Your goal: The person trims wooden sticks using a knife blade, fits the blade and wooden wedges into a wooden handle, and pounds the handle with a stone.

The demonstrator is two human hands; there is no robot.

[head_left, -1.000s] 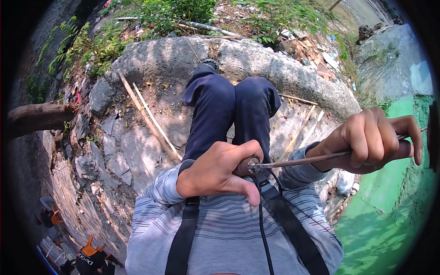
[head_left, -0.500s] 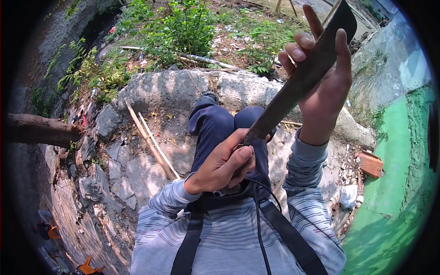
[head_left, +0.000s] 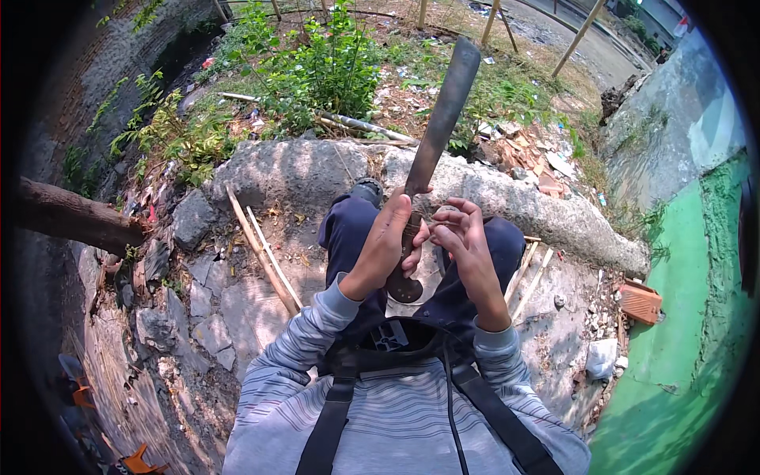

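Note:
My left hand (head_left: 385, 245) wraps round the dark handle of a machete (head_left: 443, 119) above my lap. Its long, dark blade stands up and leans away to the right, broad tip at the far end. The curved butt of the handle, dotted with small rivets, shows below my fingers. Close to the right side of that handle is my right hand (head_left: 473, 257), fingers bent in and thumb against them as in a pinch. Something thin, perhaps a strand, seems to run between the two hands; it is too fine to make out.
A rough concrete ledge (head_left: 293, 168) crosses beyond my knees, with green shrubs (head_left: 336, 71) and litter behind it. Thin poles (head_left: 257, 245) lie at left, a tree trunk (head_left: 75, 215) juts in, and an orange hollow block (head_left: 640, 302) sits by the green surface (head_left: 673, 269).
The machete has swung from a rightward slant to more upright and its blade has come leftward. My right hand has left the blade and dropped beside the handle. My knees have spread apart.

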